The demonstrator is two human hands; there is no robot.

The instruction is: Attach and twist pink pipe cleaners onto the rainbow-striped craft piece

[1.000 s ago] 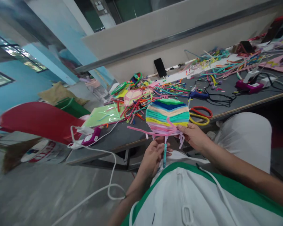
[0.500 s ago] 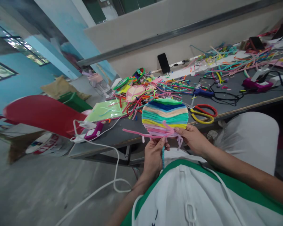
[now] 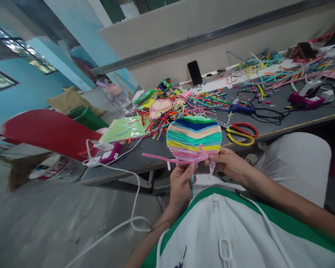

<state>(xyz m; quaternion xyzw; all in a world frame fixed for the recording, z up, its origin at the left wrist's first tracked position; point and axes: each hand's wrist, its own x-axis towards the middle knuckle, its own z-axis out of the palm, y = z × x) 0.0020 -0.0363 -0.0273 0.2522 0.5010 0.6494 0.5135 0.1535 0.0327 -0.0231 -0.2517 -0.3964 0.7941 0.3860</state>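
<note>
Holding a striped pipe-cleaner disc (image 3: pixel 194 138) at frame centre, above the near edge of the grey worktop (image 3: pixel 145 158). Left hand (image 3: pixel 181 183) pinches its lower stem, right hand (image 3: pixel 229 163) grips the pink strands at its bottom right edge. Red and yellow scissors (image 3: pixel 242 133) lie just right; loose pipe cleaners (image 3: pixel 201 102) behind.

A striped, rounded pipe-cleaner weave (image 3: pixel 194 138) is being held upright above the table edge, pink ends trailing loose.
</note>
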